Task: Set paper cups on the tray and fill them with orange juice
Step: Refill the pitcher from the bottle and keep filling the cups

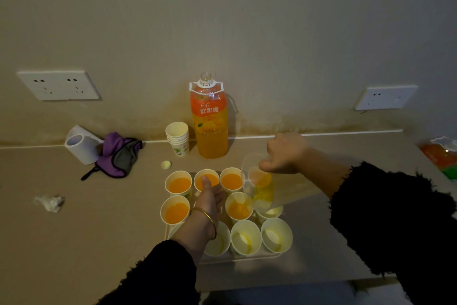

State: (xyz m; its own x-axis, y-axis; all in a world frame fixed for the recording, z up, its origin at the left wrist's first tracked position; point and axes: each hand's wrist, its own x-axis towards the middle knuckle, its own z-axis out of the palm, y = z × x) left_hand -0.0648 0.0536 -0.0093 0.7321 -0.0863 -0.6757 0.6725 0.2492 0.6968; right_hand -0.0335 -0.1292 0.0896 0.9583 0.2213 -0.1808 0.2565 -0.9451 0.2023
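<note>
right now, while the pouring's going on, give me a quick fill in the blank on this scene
The right hand tilts a clear ___ over the tray.
The juice bottle stands upright with its cap ___.
The spare cup stack stands just ___ of that bottle.
Missing: pitcher; off; left.

Dim beige wall (222,20) with two white sockets (59,85) above a tan counter (74,230).

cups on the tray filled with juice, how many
5: three back-row cups, one middle-left cup, one cup under the jug. The left hand and jug may hide others.
</note>
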